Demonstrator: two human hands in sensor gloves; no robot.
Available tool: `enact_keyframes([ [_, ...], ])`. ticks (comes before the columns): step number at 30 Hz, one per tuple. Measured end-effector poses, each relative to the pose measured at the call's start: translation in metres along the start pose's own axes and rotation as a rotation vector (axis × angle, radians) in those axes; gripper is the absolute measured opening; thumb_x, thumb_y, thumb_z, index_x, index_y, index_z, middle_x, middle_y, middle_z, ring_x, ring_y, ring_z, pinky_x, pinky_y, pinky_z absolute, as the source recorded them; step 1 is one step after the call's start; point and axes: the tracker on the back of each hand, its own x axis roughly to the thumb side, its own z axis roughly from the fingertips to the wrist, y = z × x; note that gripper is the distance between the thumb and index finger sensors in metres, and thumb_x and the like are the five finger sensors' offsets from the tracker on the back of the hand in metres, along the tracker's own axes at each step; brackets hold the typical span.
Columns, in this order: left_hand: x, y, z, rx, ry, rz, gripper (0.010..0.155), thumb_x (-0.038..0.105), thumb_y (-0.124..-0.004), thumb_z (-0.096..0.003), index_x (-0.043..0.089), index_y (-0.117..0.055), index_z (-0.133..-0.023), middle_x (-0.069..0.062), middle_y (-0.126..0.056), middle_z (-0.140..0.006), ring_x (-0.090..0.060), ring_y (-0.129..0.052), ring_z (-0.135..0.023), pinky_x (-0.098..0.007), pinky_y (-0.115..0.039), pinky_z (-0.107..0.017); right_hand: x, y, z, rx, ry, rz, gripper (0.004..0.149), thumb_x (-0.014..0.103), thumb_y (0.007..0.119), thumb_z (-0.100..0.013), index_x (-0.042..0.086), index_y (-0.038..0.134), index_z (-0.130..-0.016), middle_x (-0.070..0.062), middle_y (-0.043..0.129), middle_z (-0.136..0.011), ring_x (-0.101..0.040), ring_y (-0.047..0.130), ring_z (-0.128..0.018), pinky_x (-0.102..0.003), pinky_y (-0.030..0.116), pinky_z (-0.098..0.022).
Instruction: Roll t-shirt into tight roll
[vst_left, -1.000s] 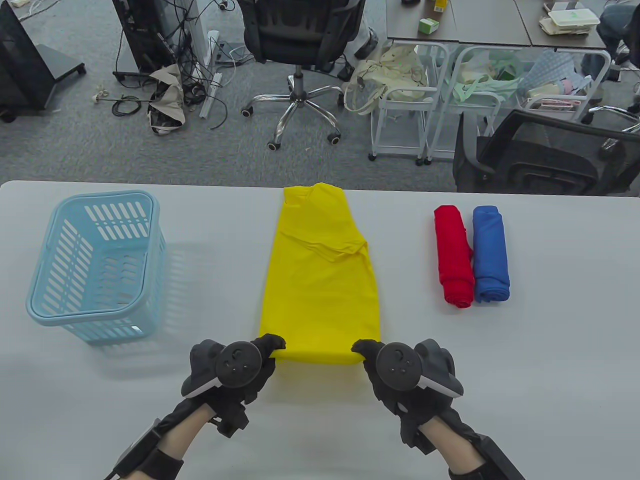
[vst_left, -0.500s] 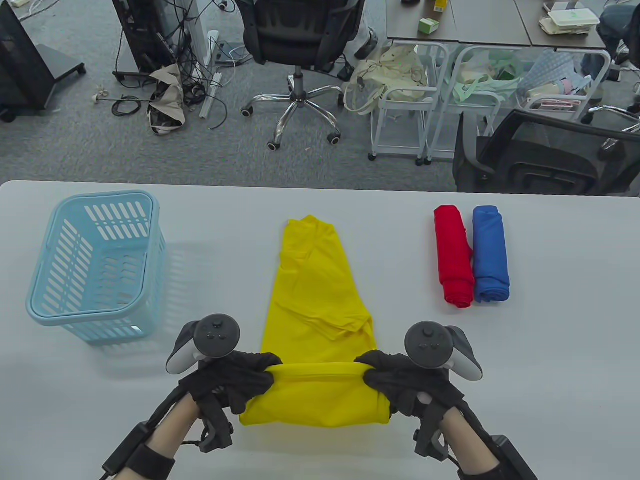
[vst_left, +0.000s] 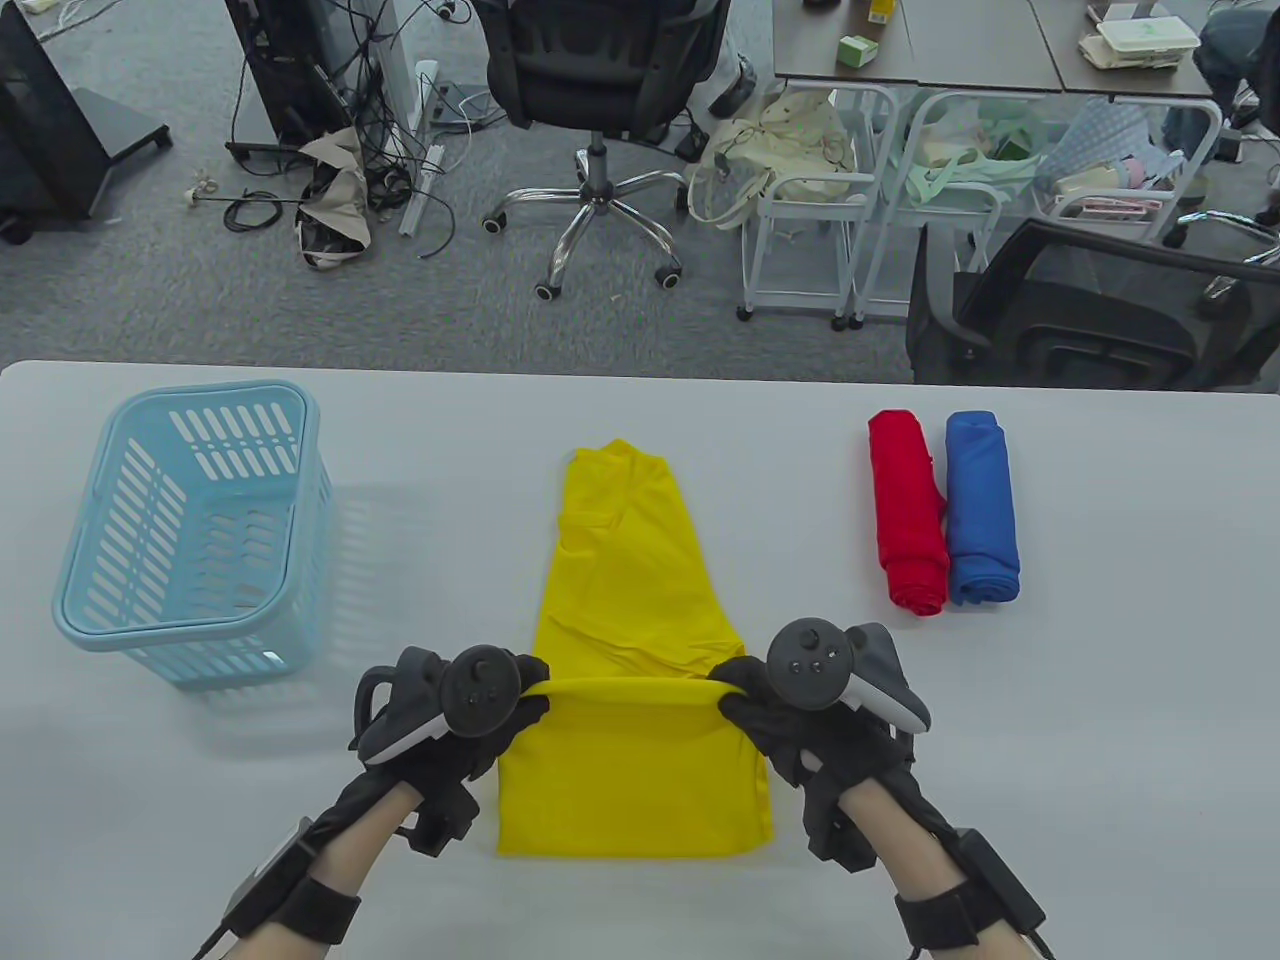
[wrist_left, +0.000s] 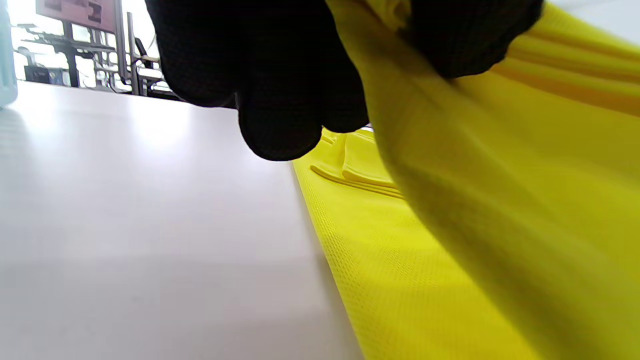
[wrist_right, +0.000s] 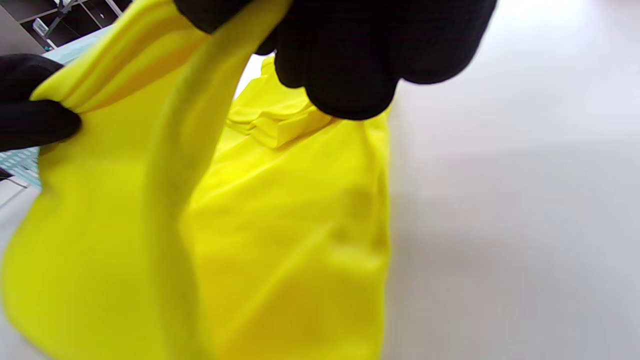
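A yellow t-shirt (vst_left: 625, 600), folded into a long strip, lies on the white table (vst_left: 1100, 700) in the middle. Its near part is lifted into a raised edge (vst_left: 630, 688) stretched between my hands, and the cloth below it drapes toward me (vst_left: 630, 790). My left hand (vst_left: 510, 700) pinches the left end of that edge. My right hand (vst_left: 740, 695) pinches the right end. The left wrist view shows gloved fingers (wrist_left: 270, 100) gripping yellow cloth (wrist_left: 500, 200). The right wrist view shows my fingers (wrist_right: 360, 55) gripping the cloth (wrist_right: 260, 225), with the left hand's fingers (wrist_right: 30, 115) at its far end.
A light blue plastic basket (vst_left: 190, 530) stands on the table's left. A red roll (vst_left: 905, 515) and a blue roll (vst_left: 980, 510) lie side by side on the right. Office chairs, carts and cables are on the floor beyond the table's far edge.
Both hands pulled the shirt toward me, raising its near part into a taut edge. In the last half second they moved that edge away from me, leaving more cloth draped below it.
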Motion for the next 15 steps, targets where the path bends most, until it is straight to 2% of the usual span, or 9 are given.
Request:
enact_keyframes([
  [2,0.0,0.005,-0.01,0.017,0.033,-0.068,0.044,0.055,-0.069,-0.0481,0.04,-0.076,-0.089,0.012,-0.092,-0.084,-0.017,-0.101,-0.079,-0.038,-0.084,-0.062,0.001,-0.006,-0.009,-0.013,0.025,0.029,0.044,0.04,0.063,-0.064,0.025,0.059,-0.105,-0.006,0.076,-0.093,-0.02,0.093,-0.067,-0.044,0.077,-0.054],
  [5,-0.005,0.004,-0.031,-0.024,0.071,-0.134,0.044,0.055,-0.07,-0.0472,0.04,-0.076,-0.088,0.012,-0.092,-0.083,-0.017,-0.1,-0.078,-0.033,-0.086,-0.056,0.001,-0.007,-0.027,-0.003,0.074,0.068,0.045,0.04,0.063,-0.063,0.024,0.059,-0.106,-0.005,0.078,-0.091,-0.02,0.094,-0.065,-0.044,0.077,-0.053],
  [9,-0.012,-0.008,-0.054,-0.135,0.102,-0.106,0.044,0.054,-0.07,-0.0475,0.039,-0.077,-0.089,0.011,-0.092,-0.083,-0.018,-0.1,-0.078,-0.034,-0.085,-0.056,-0.002,-0.001,-0.05,0.061,0.121,0.085,0.045,0.039,0.065,-0.062,0.024,0.062,-0.104,-0.005,0.081,-0.088,-0.02,0.096,-0.062,-0.044,0.078,-0.051],
  [11,-0.013,-0.008,-0.064,-0.156,0.109,-0.129,0.044,0.055,-0.069,-0.0476,0.039,-0.077,-0.089,0.01,-0.092,-0.084,-0.019,-0.099,-0.078,-0.034,-0.085,-0.057,-0.003,-0.005,-0.06,0.087,0.139,0.082,0.045,0.038,0.066,-0.061,0.023,0.064,-0.103,-0.006,0.083,-0.087,-0.02,0.097,-0.06,-0.044,0.079,-0.05],
  [14,-0.012,0.009,-0.084,-0.14,0.127,-0.189,0.044,0.055,-0.068,-0.0479,0.04,-0.076,-0.088,0.011,-0.091,-0.085,-0.019,-0.099,-0.079,-0.035,-0.084,-0.058,0.0,-0.028,-0.077,0.09,0.161,0.088,0.044,0.038,0.068,-0.06,0.023,0.066,-0.102,-0.005,0.084,-0.085,-0.019,0.098,-0.058,-0.044,0.08,-0.049],
  [15,-0.012,0.023,-0.095,-0.096,0.167,-0.212,0.044,0.055,-0.067,-0.0487,0.04,-0.075,-0.089,0.011,-0.089,-0.086,-0.018,-0.098,-0.081,-0.035,-0.084,-0.059,0.003,-0.045,-0.083,0.026,0.19,0.082,0.044,0.038,0.067,-0.061,0.024,0.064,-0.103,-0.005,0.082,-0.086,-0.019,0.097,-0.059,-0.044,0.079,-0.049],
])
